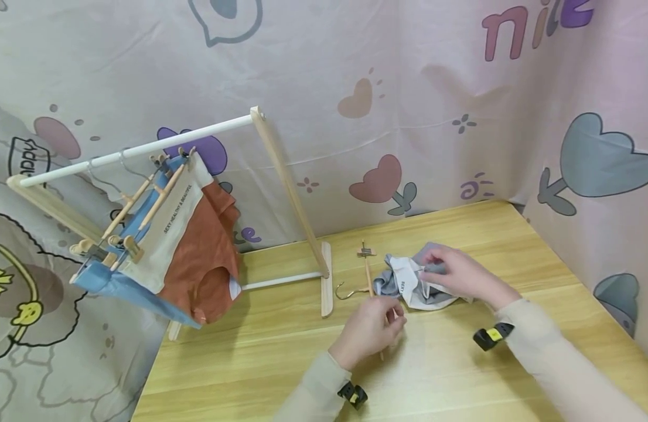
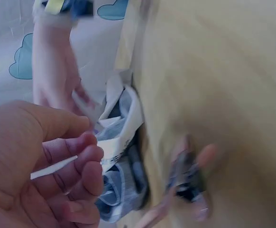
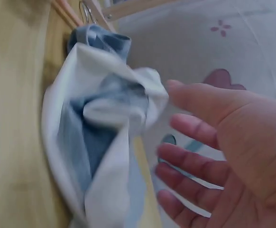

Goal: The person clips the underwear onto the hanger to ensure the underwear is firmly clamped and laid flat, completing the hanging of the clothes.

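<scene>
A crumpled grey-blue and white garment (image 1: 408, 278) with printed lettering lies on the table. My right hand (image 1: 453, 272) is over its right side, its thumb (image 3: 195, 97) at a raised fold of the white cloth and its fingers spread apart. My left hand (image 1: 370, 328) hovers in front of the garment with loosely bent fingers and nothing visible in them. Partly behind that hand lies a wooden clip hanger (image 1: 368, 271) with a metal hook (image 1: 346, 293). In the left wrist view one hanger clip (image 2: 185, 178) appears blurred.
On the left stands a small rack with a white rail (image 1: 145, 147) and wooden posts (image 1: 289, 181). From it hang an orange and white garment (image 1: 203, 252) and a blue garment (image 1: 139, 296) on clip hangers. A printed curtain (image 1: 324, 76) stands behind the wooden table (image 1: 261, 363).
</scene>
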Motion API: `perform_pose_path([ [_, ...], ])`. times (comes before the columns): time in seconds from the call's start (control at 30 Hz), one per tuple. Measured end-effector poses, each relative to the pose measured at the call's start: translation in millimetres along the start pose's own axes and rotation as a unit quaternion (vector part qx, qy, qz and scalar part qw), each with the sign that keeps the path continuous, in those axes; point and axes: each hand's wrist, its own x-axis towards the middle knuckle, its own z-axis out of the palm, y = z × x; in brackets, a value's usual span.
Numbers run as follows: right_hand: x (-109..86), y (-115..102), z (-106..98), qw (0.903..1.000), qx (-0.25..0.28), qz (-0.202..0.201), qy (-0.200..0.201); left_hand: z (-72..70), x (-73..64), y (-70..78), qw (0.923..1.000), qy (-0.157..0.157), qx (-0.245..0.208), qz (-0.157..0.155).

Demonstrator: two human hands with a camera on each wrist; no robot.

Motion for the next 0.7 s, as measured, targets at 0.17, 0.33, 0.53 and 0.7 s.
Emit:
perform_pose_path([
  [0.17, -25.2, 14.3, -9.6, 0.9969, -0.074, 0.008, -0.027, -10.4, 22.9, 0.6, 0.9980, 0.006, 0.021, -0.059],
  [0.33, -32.4, 28.9, -3.1, 0.9918, -0.121, 0.015, -0.038, -10.4, 48.3, 3.2, 0.9904, -0.016, 0.065, -0.121],
  [0.53, -34.6, 36.8, -2.4, 0.9925, -0.117, 0.015, -0.032, -3.4, 73.0, 3.5, 0.9861, -0.029, 0.113, -0.118],
  [0.7, -39.4, 38.7, -21.1, 0.9964, -0.077, 0.026, -0.025, -17.7, 78.7, -1.8, 0.9895, -0.023, 0.077, -0.120],
])
